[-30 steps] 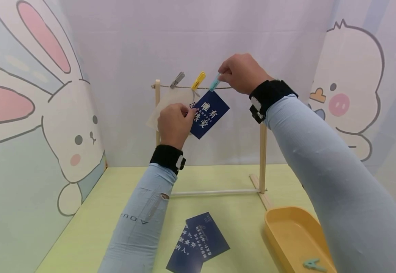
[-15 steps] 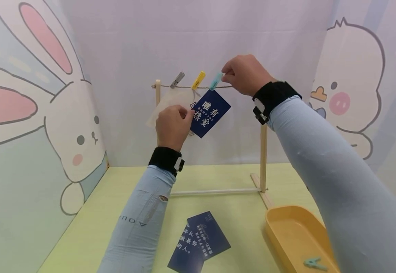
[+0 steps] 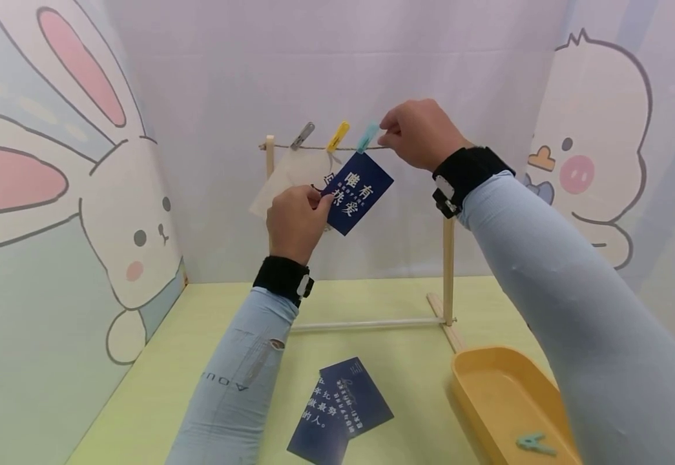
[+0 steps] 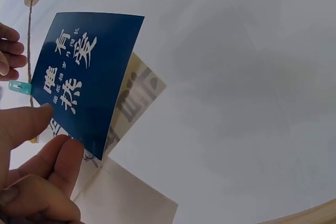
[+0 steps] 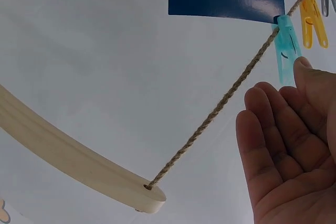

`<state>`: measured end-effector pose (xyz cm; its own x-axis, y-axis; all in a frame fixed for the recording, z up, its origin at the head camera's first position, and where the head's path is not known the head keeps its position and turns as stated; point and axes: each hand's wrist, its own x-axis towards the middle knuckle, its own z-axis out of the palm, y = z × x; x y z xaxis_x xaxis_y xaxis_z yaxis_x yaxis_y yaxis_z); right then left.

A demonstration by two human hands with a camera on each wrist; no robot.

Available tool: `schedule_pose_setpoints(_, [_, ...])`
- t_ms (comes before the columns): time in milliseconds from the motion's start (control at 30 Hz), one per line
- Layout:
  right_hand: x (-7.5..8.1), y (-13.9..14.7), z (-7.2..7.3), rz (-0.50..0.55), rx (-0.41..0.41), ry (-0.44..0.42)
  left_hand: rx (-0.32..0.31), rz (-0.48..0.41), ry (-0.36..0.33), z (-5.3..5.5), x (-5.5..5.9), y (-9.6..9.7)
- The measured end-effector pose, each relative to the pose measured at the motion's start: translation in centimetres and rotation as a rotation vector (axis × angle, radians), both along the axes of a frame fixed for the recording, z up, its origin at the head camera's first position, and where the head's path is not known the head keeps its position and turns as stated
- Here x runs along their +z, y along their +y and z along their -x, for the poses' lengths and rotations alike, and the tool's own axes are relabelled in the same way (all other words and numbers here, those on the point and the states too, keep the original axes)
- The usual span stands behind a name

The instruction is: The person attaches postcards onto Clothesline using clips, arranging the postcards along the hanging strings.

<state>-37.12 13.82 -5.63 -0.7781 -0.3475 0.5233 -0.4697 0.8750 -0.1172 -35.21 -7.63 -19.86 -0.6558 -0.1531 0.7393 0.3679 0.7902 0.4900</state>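
A dark blue card (image 3: 356,194) with white characters hangs by its top corner from a twine line, under a teal clothespin (image 3: 368,137). My left hand (image 3: 298,218) is at the card's left corner. Its thumb and forefinger stand apart beside the card's edge in the left wrist view, with a gap between them. My right hand (image 3: 421,132) is just right of the teal clothespin, fingers loosely bent and holding nothing. In the right wrist view, the thumb tip (image 5: 303,62) is close to the clothespin's end.
A yellow clothespin (image 3: 338,136) and a grey one (image 3: 302,136) grip pale sheets further left on the line. A wooden post (image 3: 448,271) stands at right. Two blue cards (image 3: 351,397) overlap on the table. A yellow tray (image 3: 506,374) holds another teal clothespin (image 3: 535,444).
My right hand has come off the teal clothespin and shifted slightly right and down. My left hand has dropped a little, showing more of the card's left corner. The card stays hanging.
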Motion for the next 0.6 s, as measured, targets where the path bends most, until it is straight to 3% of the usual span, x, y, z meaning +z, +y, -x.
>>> schedule_pose_setpoints(267, [-0.7, 0.5, -1.3, -0.028, 0.028, 0.037, -0.007, 0.051, 0.012, -0.3, -0.4, 0.1])
schedule_pose_setpoints(600, [-1.3, 0.0, -3.0, -0.042, 0.054, 0.009, -0.033, 0.091, 0.003, -1.0, -1.0, 0.2])
